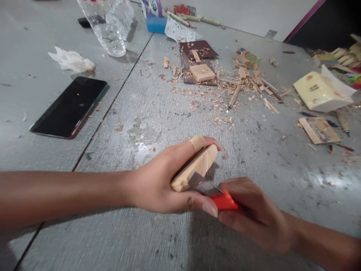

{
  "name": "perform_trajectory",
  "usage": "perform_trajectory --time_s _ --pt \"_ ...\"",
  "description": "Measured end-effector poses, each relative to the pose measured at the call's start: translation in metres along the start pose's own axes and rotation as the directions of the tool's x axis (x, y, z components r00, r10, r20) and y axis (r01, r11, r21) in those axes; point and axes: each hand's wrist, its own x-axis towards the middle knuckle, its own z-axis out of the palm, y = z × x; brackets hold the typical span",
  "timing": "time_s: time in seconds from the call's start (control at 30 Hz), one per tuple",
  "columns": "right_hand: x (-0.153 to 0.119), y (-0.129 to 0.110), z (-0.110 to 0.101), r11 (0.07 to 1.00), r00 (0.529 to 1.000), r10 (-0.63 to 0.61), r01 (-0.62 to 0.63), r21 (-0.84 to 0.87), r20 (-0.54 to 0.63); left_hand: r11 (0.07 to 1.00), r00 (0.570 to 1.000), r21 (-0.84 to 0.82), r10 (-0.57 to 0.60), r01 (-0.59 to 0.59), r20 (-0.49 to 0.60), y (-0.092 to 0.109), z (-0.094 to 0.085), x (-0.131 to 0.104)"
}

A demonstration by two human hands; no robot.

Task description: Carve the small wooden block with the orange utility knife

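Note:
My left hand (160, 180) is closed around a pale wooden block (199, 163) with a rounded far end, just above the grey table (146, 241). A plaster wraps one of its fingers. In my right hand (256, 214) is a red-handled utility knife (224, 201), gripped by its handle. The knife's blade lies against the near end of the block, close to my left thumb. Part of the handle is hidden inside my right fingers.
Beyond my hands lie wood shavings (248, 81), sandpaper (186, 56) and a small wood piece (202, 72). A phone (70, 107), crumpled tissue (70, 60) and clear cup (113, 43) are on the left. A yellow tissue pack (316, 92) sits at the right.

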Motion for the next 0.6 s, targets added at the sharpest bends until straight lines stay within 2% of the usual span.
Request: perform_trajectory --time_s 0.1,0.23,0.43,0.57,0.6 --pt "0.0001 0.0012 0.0014 0.997 1.0 0.009 -0.007 0.076 -0.022 0.999 0.999 -0.016 -0.041 0.041 0.017 -0.0001 -0.0011 0.0033" --pt "0.0027 -0.0003 0.0021 0.996 1.0 0.019 -0.019 0.091 0.008 0.997 0.999 -0.072 -0.039 0.042 0.038 -0.0014 -0.001 0.0034" --pt "-0.0013 0.0026 0.0033 1.0 0.999 -0.028 0.028 0.011 -0.036 0.997 0.998 -0.073 -0.034 0.038 0.058 -0.0039 -0.001 0.0007" --pt "-0.0009 0.0011 0.0034 0.998 0.997 -0.054 0.053 -0.016 -0.057 0.997 0.995 -0.035 -0.072 0.075 0.07 -0.0032 -0.0014 0.0" --pt "0.0 0.0002 0.0035 0.998 0.996 -0.062 0.061 -0.013 -0.064 0.998 0.997 -0.047 -0.038 0.042 0.072 -0.0032 -0.0018 0.0003"
